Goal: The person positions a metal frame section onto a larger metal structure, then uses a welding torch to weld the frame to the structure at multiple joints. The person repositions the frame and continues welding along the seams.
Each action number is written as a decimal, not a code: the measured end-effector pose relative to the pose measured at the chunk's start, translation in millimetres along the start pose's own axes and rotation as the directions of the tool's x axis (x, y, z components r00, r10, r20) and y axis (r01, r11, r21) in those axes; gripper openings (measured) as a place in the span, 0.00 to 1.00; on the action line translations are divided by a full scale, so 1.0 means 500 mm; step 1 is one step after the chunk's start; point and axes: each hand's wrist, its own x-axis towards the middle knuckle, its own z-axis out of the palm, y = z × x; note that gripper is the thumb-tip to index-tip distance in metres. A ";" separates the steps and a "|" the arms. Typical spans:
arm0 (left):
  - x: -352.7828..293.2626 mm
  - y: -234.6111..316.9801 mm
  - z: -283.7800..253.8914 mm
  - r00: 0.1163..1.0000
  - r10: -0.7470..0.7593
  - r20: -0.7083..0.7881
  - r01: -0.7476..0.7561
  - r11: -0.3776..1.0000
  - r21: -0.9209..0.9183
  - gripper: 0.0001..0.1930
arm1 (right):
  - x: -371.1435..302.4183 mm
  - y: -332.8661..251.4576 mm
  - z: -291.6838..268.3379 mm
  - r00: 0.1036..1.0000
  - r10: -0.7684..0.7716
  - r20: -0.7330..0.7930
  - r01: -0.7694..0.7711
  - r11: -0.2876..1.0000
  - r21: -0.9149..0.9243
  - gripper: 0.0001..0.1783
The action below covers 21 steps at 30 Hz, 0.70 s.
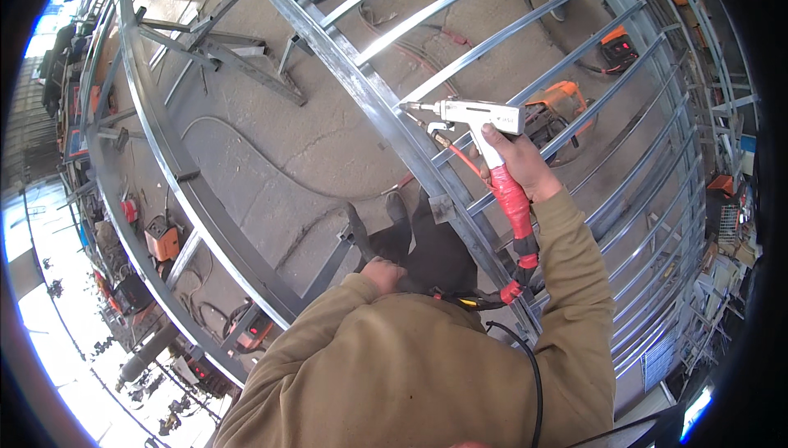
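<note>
**Right hand gripping welding gun, nozzle at frame joint; left hand low at the waist**

Right hand [521,165]: closed around the grip of a white pistol-shaped welding gun [484,116], thumb against the rear of the body. Gun lies roughly level in view, to the right of centre, above the galvanised-looking metal frame. Its nozzle [422,107] points left, tip over the long side rail [349,68] close to where one of the crossbars [509,38] meets it. Contact between tip and metal: cannot tell.

Below the hand, the gun's tail is bound in glossy red wrap [513,199], bending down toward the waist. An orange-red hose [465,161] runs beside the grip.

Left hand [383,274]: in front of the body, well apart from the gun, fingers curled next to dark trousers [443,255]. Whether it holds anything: cannot tell. Both arms in a tan sweatshirt [402,366]; a black cable [535,382] hangs down over its right side.

Surroundings: second steel beam [149,112] to the left, concrete floor [279,124] between it and the frame. Orange-and-black machine [561,99] seen past the crossbars, just beyond the gun. Another person's shoe [557,5] at upper right.
</note>
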 end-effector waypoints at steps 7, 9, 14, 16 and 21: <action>0.029 0.033 -0.005 0.997 -0.073 0.039 0.074 0.997 -0.023 0.18 | 0.031 0.003 -0.031 0.995 -0.022 0.096 0.020 1.000 0.024 0.21; 0.036 0.043 -0.010 0.995 -0.074 0.060 0.076 0.997 -0.026 0.17 | 0.037 0.002 -0.037 0.992 -0.012 0.129 0.009 1.000 0.019 0.21; 0.050 0.063 -0.014 0.993 -0.102 0.065 0.103 0.995 -0.008 0.17 | 0.047 0.004 -0.040 0.988 -0.047 0.147 0.045 0.999 0.012 0.22; 0.056 0.065 -0.014 0.991 -0.105 0.082 0.105 0.994 0.004 0.18 | 0.050 0.003 -0.042 0.984 -0.059 0.169 0.058 0.998 0.008 0.23; 0.068 0.070 -0.007 0.982 -0.133 0.136 0.130 0.991 0.027 0.22 | 0.051 -0.004 -0.047 0.975 -0.060 0.213 0.067 0.997 -0.025 0.25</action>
